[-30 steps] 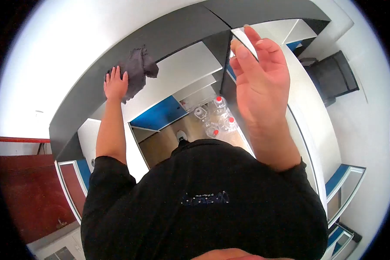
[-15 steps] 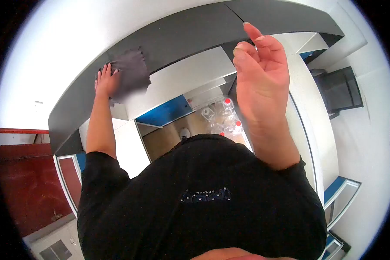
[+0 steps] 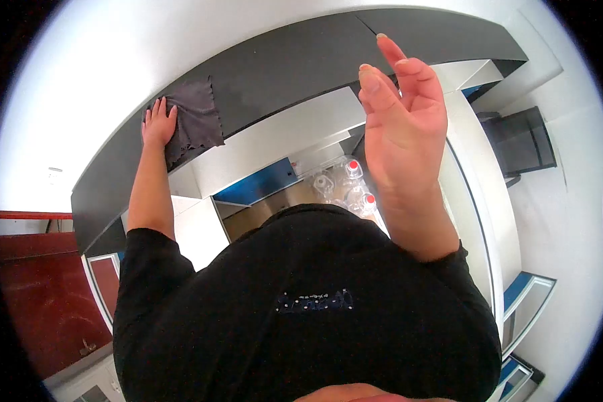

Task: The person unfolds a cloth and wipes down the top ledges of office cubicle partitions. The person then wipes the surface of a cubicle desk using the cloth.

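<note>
My left hand lies flat with fingers spread on the left part of a dark grey cloth. The cloth is spread on the dark grey top surface of a counter, and its near corner reaches the front edge. My right hand is raised in front of the counter's right part, palm turned toward me, fingers loosely bent and apart. Nothing shows between its fingers.
Clear plastic bottles with red caps stand on the floor below the counter. A blue panel sits under it. At the right is a black chair; at the far left, a dark red surface.
My left hand has slid left along the counter with the cloth, which now lies more spread out. The white-edged piece seen by my right fingers a second ago no longer shows there.
</note>
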A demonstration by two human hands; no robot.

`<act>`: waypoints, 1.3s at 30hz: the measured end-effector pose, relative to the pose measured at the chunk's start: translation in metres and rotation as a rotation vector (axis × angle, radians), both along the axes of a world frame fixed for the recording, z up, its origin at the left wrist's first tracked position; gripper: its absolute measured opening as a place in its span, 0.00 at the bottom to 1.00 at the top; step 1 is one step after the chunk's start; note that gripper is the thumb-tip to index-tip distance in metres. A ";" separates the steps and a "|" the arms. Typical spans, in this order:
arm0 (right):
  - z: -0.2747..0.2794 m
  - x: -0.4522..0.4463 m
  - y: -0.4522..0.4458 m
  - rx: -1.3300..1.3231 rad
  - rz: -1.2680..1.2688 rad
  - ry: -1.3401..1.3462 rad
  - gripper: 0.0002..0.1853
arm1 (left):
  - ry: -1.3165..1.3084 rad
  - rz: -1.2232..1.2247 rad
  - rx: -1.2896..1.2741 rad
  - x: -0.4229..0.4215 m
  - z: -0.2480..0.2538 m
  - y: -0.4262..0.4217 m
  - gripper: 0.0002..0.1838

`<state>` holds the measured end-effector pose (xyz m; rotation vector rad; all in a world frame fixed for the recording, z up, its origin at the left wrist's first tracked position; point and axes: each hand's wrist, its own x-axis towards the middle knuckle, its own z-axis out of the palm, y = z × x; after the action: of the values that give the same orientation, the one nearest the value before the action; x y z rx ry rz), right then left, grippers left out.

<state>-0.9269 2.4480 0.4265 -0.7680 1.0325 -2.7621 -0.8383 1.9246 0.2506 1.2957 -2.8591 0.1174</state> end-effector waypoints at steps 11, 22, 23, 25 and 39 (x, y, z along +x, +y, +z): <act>-0.001 0.004 0.034 0.063 0.048 0.003 0.25 | -0.005 0.078 -0.025 0.017 -0.017 0.011 0.41; -0.109 -0.017 0.038 0.094 0.113 -0.049 0.12 | 0.090 0.096 -0.065 0.047 -0.004 0.146 0.39; -0.132 -0.026 0.032 0.089 0.144 -0.043 0.12 | 0.101 0.098 -0.091 0.048 -0.006 0.162 0.38; -0.163 -0.034 0.007 0.437 0.303 0.137 0.15 | 0.162 0.074 -0.158 0.050 -0.012 0.188 0.35; -0.169 0.010 -0.338 1.057 0.101 1.100 0.21 | 0.102 0.107 0.033 0.053 0.009 0.115 0.37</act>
<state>-0.9165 2.1095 0.2578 -1.9320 2.1296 -1.1236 -0.7851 2.0400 0.2596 1.4174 -2.7189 0.0039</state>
